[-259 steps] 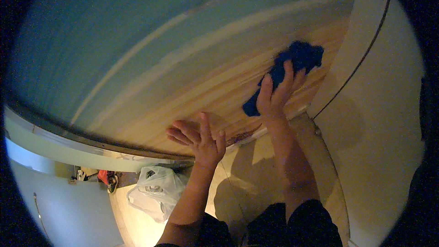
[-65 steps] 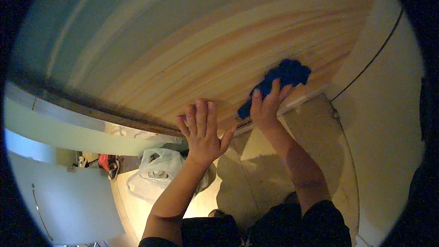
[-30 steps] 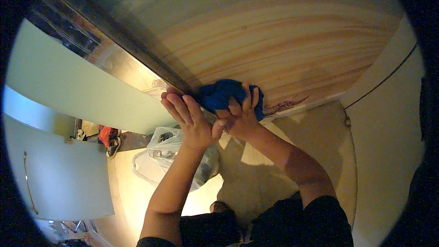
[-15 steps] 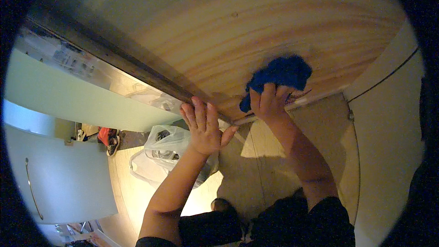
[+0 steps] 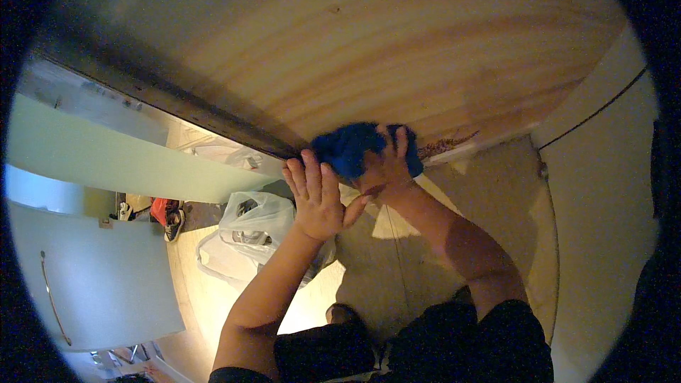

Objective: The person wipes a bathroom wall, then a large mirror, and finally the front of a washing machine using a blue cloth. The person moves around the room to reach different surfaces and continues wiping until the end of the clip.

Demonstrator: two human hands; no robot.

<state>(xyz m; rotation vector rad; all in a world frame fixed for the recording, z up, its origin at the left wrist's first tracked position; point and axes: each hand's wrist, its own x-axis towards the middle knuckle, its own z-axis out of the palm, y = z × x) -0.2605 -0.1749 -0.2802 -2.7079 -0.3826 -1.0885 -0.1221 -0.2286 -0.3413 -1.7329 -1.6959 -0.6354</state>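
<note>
My right hand (image 5: 389, 170) presses a crumpled blue cloth (image 5: 347, 149) against the lower part of a wood-grained panel (image 5: 397, 50), close to its left corner. The fingers lie over the cloth, and the palm side is hidden. Just to the left, my left hand (image 5: 317, 202) rests flat with fingers stretched against the panel's dark edge (image 5: 234, 124); nothing is in it. The two hands nearly meet at the left thumb. A dark reddish smudge (image 5: 447, 143) shows on the panel to the right of the cloth.
A white plastic bag (image 5: 252, 230) with things in it stands on the floor (image 5: 390, 269) below my left hand. Shoes (image 5: 172, 223) lie farther left, by a pale cabinet door (image 5: 92, 276) with a long handle. A pale wall (image 5: 603, 170) rises at the right.
My right hand has slid the blue cloth left and slightly down along the panel, toward my left hand. The smudge is now more exposed. My left hand stays in place.
</note>
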